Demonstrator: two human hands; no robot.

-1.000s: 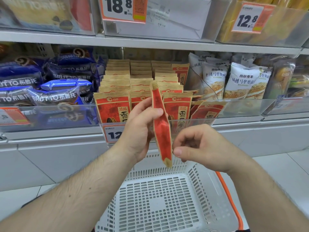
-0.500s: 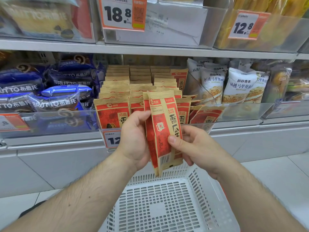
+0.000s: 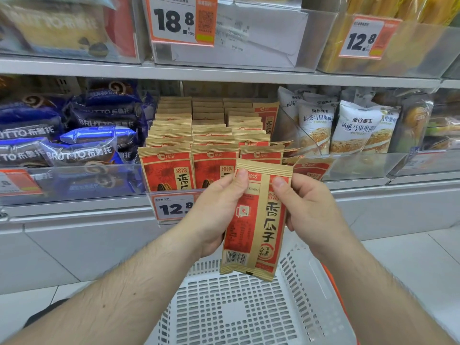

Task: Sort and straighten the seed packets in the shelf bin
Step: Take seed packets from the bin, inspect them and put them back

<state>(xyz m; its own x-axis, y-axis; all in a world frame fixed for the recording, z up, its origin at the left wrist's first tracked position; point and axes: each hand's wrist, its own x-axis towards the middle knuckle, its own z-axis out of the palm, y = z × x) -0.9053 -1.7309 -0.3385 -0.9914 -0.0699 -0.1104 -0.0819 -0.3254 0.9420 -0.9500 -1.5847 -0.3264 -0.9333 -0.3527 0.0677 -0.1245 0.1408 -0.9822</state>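
Red/tan seed pkt, blue wrappers, white perforated basket

The seed packet looks like matt kraft-style paper with red print, slightly creased, same as the packets in the shelf bin. The bin front is clear glossy plastic. The blue snack bags are shiny crinkly film. The basket is white perforated plastic, dull finish. The shelf edge looks like smooth painted metal.

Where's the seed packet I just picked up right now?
Head view, centre: the seed packet is upright between left hand and right hand, before the shelf bin, above the white basket.
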